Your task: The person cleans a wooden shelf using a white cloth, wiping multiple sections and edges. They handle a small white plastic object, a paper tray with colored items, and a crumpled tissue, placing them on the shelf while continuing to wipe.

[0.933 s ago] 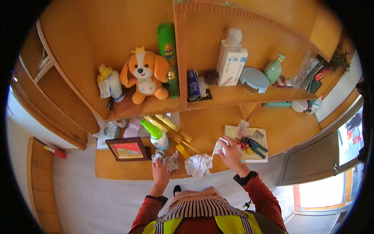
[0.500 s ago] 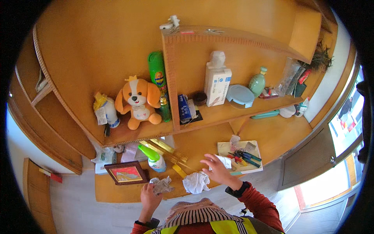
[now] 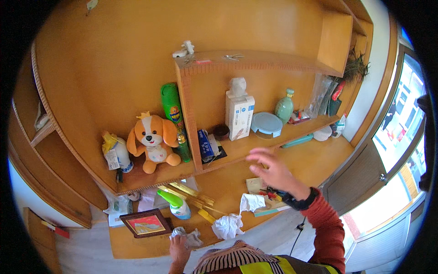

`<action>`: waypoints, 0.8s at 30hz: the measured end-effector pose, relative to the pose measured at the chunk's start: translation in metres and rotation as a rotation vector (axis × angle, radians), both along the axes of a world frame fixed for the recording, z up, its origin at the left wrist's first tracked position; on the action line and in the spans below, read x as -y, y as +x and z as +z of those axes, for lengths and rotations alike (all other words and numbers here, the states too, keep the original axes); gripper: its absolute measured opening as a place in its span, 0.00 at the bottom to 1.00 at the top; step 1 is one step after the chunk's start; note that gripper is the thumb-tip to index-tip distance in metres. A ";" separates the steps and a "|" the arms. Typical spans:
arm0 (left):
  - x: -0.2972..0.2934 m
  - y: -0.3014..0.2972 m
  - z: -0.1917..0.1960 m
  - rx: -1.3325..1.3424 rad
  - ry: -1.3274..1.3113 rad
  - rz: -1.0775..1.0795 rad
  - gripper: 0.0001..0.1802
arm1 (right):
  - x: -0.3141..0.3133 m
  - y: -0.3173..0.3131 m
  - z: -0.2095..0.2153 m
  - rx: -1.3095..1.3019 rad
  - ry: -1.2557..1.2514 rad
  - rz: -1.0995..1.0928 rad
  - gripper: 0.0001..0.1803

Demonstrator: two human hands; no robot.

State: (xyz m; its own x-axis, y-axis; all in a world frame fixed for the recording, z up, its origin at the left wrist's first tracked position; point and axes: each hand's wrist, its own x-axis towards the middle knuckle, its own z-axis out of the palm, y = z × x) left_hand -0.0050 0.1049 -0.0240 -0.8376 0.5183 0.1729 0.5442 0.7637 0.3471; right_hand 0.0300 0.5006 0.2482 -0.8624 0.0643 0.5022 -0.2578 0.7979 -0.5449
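Picture frame [image 3: 146, 223] with its dark border lies flat at the table's left front edge, and I see my left hand [image 3: 179, 250] just right of it, grip clenched on a grey crumpled cloth [image 3: 188, 236] at the front edge. Behind it, a spray bottle [image 3: 175, 203] with a green top stands beside yellow sticks [image 3: 191, 195]. Next, two white crumpled tissues [image 3: 228, 226] sit near the front edge, untouched. My right hand [image 3: 273, 171] hangs raised above the table's middle, grip released, fingers spread, holding nothing. Up left, a plush dog [image 3: 153, 141] sits on the shelf [image 3: 150, 178].
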 end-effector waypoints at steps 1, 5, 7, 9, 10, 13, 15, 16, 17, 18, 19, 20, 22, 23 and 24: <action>0.002 0.001 -0.008 0.004 -0.022 -0.026 0.24 | -0.005 -0.003 0.020 -0.061 -0.005 0.002 0.14; 0.006 -0.001 -0.029 0.035 -0.027 -0.042 0.25 | -0.021 -0.012 0.098 -0.146 0.205 -0.066 0.15; 0.008 -0.005 -0.033 0.047 -0.032 -0.055 0.28 | -0.026 -0.030 0.133 -0.142 0.155 -0.133 0.15; 0.009 -0.010 -0.035 0.013 -0.041 -0.082 0.28 | -0.031 -0.055 0.167 -0.226 0.158 -0.106 0.16; 0.010 -0.012 -0.035 0.005 -0.053 -0.092 0.28 | -0.033 -0.070 0.184 -0.307 0.179 -0.039 0.17; 0.013 -0.020 -0.038 0.138 -0.066 -0.115 0.28 | -0.038 -0.111 0.221 -0.245 0.254 -0.004 0.17; 0.013 -0.021 -0.040 0.154 -0.037 -0.089 0.27 | -0.042 -0.132 0.235 -0.236 0.413 -0.022 0.17; 0.012 -0.021 -0.042 0.160 -0.022 -0.075 0.27 | -0.045 -0.142 0.239 -0.243 0.486 -0.005 0.16; 0.013 -0.022 -0.042 0.151 0.002 -0.089 0.27 | -0.047 -0.151 0.243 -0.182 0.499 -0.004 0.16; 0.014 -0.023 -0.043 0.142 0.023 -0.103 0.27 | -0.048 -0.158 0.245 -0.124 0.501 0.011 0.16; 0.013 -0.023 -0.044 0.122 0.000 -0.105 0.27 | -0.050 -0.164 0.247 -0.050 0.495 0.008 0.15; 0.013 -0.024 -0.045 0.103 -0.024 -0.107 0.27 | -0.052 -0.168 0.249 -0.015 0.482 0.033 0.15; 0.013 -0.023 -0.045 0.135 -0.031 -0.083 0.27 | -0.053 -0.173 0.250 0.098 0.437 0.014 0.15; 0.013 -0.025 -0.045 0.152 -0.033 -0.073 0.26 | -0.053 -0.175 0.251 0.076 0.442 0.030 0.14; 0.013 -0.026 -0.044 0.148 -0.029 -0.080 0.26 | -0.052 -0.175 0.251 0.067 0.447 0.016 0.14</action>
State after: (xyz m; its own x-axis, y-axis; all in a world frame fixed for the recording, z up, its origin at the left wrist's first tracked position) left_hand -0.0306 0.0918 -0.0679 -0.8087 0.5872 0.0349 0.5483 0.7311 0.4061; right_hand -0.1450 0.5529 0.4989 -0.8929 -0.1605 0.4207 -0.2485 0.9548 -0.1632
